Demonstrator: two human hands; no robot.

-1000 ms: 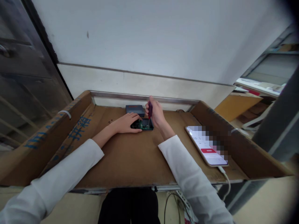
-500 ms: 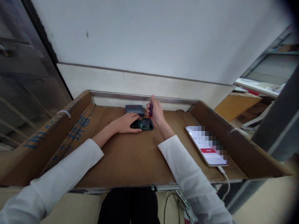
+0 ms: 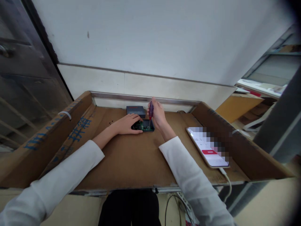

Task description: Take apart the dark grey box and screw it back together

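Observation:
A small dark case with a green circuit board [image 3: 145,126] lies on the cardboard-covered table [image 3: 131,157]. My left hand [image 3: 125,123] rests on its left side, fingers curled down over the edge, pinning it. My right hand [image 3: 158,115] grips a screwdriver [image 3: 150,111] with a dark red handle, held upright with its tip down on the board. A grey box lid [image 3: 135,110] sits just behind the board, near the far rail.
A phone [image 3: 208,146] with a lit screen lies at the right, a white cable running off the front edge. Raised cardboard flaps [image 3: 47,131] wall the left and right sides. A metal rail [image 3: 141,98] and white wall close the back.
The screwdriver handle shifts slightly in my right hand, tilting a little between frames. My left hand and the board stay put.

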